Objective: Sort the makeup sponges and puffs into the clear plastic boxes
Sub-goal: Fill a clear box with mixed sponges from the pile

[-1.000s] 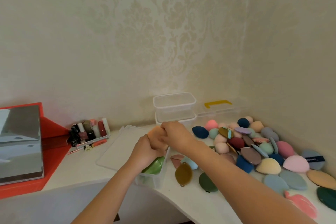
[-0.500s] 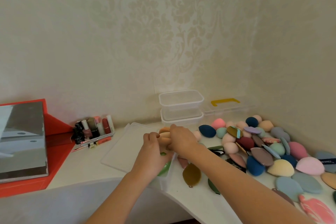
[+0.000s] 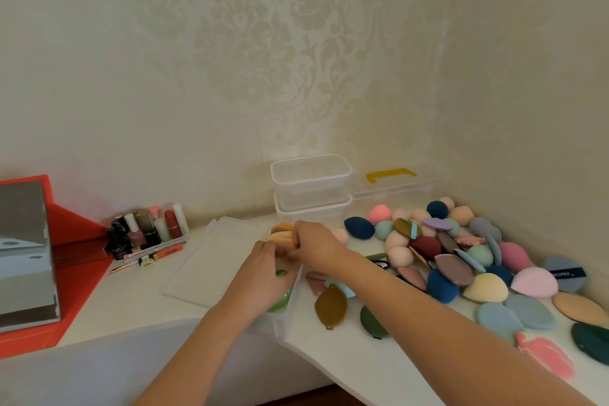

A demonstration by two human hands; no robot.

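The white table (image 3: 131,293) curves in under both forearms, its near edge just behind the wrists; the heap of sponges and puffs (image 3: 461,257) crowds the table right of the right hand (image 3: 316,247) out to the wall; a clear lid (image 3: 211,267) lies flat just left of the left hand (image 3: 263,273), with bare table beyond it; two stacked boxes (image 3: 311,188) stand past the fingertips at the wall; the open clear box (image 3: 291,313) sits under both hands, a green puff (image 3: 280,301) inside; the hands meet over it, both with fingers curled round the orange puffs (image 3: 281,232), which lie stacked with long axes running left to right; their tips are hidden.
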